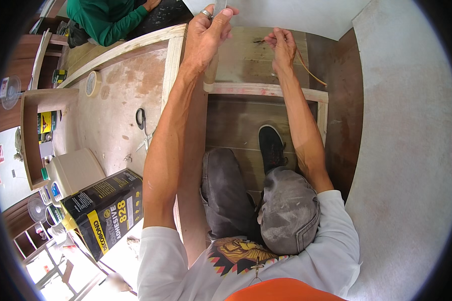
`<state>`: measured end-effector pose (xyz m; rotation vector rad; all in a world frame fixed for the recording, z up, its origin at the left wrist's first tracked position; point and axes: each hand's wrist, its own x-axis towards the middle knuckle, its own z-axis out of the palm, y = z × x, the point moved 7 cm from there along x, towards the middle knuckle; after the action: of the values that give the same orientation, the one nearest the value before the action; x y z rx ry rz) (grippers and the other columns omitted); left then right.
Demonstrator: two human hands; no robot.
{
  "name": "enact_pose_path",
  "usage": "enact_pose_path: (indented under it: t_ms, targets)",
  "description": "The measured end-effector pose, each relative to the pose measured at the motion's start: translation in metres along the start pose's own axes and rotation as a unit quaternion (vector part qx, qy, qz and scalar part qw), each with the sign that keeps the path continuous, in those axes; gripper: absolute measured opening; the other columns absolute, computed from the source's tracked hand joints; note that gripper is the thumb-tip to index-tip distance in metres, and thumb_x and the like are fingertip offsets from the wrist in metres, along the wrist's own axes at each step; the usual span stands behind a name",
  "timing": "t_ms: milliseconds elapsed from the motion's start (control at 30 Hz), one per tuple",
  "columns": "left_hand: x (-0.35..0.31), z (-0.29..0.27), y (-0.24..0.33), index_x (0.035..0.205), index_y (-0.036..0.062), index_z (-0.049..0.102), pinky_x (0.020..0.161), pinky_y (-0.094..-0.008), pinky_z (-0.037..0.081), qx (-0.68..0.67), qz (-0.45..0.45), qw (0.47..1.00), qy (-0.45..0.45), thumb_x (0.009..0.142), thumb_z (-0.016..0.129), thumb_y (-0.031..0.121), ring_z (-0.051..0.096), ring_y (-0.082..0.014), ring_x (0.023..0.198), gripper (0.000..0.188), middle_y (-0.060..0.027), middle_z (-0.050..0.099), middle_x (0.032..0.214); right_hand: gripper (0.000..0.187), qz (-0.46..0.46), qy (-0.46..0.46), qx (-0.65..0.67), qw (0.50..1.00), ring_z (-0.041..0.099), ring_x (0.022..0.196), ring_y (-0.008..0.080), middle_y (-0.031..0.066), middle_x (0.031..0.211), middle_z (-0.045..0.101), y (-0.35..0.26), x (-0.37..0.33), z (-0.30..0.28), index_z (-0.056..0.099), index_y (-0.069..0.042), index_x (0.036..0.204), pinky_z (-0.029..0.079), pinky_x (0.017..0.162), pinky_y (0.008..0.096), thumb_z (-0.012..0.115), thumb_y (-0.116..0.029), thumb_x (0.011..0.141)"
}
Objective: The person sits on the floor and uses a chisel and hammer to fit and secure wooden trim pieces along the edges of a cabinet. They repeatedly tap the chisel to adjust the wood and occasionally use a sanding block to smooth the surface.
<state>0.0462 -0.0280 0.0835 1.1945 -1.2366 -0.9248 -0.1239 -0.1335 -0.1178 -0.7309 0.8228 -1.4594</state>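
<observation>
My left hand (pixel 208 37) is closed around a tool at the top of the view. A grey piece (pixel 219 6) of it shows above the fingers, and a pale wooden handle (pixel 211 75) shows below the hand, beside the wrist. To the right, my right hand (pixel 282 47) has its fingertips pinched together. From it a thin tan strip (pixel 310 71) curves away to the right; the pinched end is hidden by the fingers. Both hands are over a wood-grain panel (pixel 246 55), beyond a wooden crosspiece (pixel 256 90).
On the brownish board at left lie scissors (pixel 141 125) and a tape roll (pixel 92 84), near a wooden frame edge (pixel 173 55). A black box (pixel 108 208) and beige container (pixel 78 170) stand lower left. Pale panels (pixel 402 150) rise at right. Another person's green sleeve (pixel 103 22) is upper left.
</observation>
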Motion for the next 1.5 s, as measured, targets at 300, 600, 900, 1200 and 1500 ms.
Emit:
enact_pose_path:
  t_ms: [300, 600, 900, 1200, 1500]
  targets:
    - [0.003, 0.005, -0.004, 0.114, -0.0013, 0.063, 0.066, -0.0226, 0.043, -0.002, -0.010, 1.000, -0.005, 0.100, 0.060, 0.035, 0.038, -0.0046, 0.056, 0.039, 0.0061, 0.040, 0.062, 0.016, -0.028, 0.054, 0.022, 0.998, 0.068, 0.080, 0.0183, 0.0063, 0.093, 0.069, -0.012, 0.013, -0.043, 0.061, -0.008, 0.108, 0.056, 0.078, 0.0339, 0.067, -0.018, 0.096]
    - [-0.003, 0.007, 0.009, 0.112, 0.0013, 0.068, 0.067, -0.0263, 0.045, 0.032, -0.064, 0.997, 0.026, 0.094, 0.067, 0.039, 0.056, -0.0088, 0.072, 0.041, -0.0002, 0.061, 0.079, 0.023, -0.004, 0.121, -0.013, 0.993, 0.066, 0.085, 0.0185, 0.0072, 0.096, 0.066, -0.025, 0.013, -0.056, 0.061, -0.005, 0.110, 0.056, 0.080, 0.0316, 0.066, -0.023, 0.097]
    - [-0.004, 0.002, 0.001, 0.114, 0.0027, 0.066, 0.058, -0.0241, 0.041, -0.048, -0.028, 0.998, 0.007, 0.098, 0.062, 0.031, 0.047, -0.0051, 0.063, 0.032, 0.0054, 0.049, 0.069, 0.023, 0.035, 0.030, -0.022, 0.999, 0.065, 0.089, 0.0167, 0.0052, 0.101, 0.065, -0.008, 0.010, -0.045, 0.059, -0.008, 0.116, 0.052, 0.088, 0.0320, 0.063, -0.023, 0.100]
    - [-0.003, 0.005, 0.005, 0.114, 0.0033, 0.065, 0.059, -0.0242, 0.042, -0.033, -0.017, 0.999, 0.003, 0.099, 0.062, 0.030, 0.047, -0.0051, 0.064, 0.031, 0.0053, 0.050, 0.072, 0.029, 0.095, -0.025, 0.024, 0.995, 0.066, 0.099, 0.0212, 0.0122, 0.115, 0.066, -0.013, -0.014, 0.001, 0.059, -0.004, 0.120, 0.053, 0.093, 0.0350, 0.063, -0.023, 0.100]
    - [-0.003, 0.006, 0.005, 0.115, 0.0035, 0.065, 0.060, -0.0243, 0.043, -0.040, -0.020, 0.999, 0.003, 0.099, 0.062, 0.031, 0.048, -0.0053, 0.065, 0.031, 0.0050, 0.051, 0.073, 0.022, 0.100, -0.022, 0.015, 0.995, 0.065, 0.087, 0.0159, 0.0049, 0.097, 0.066, 0.001, 0.001, -0.004, 0.061, -0.008, 0.111, 0.054, 0.084, 0.0312, 0.067, -0.025, 0.098]
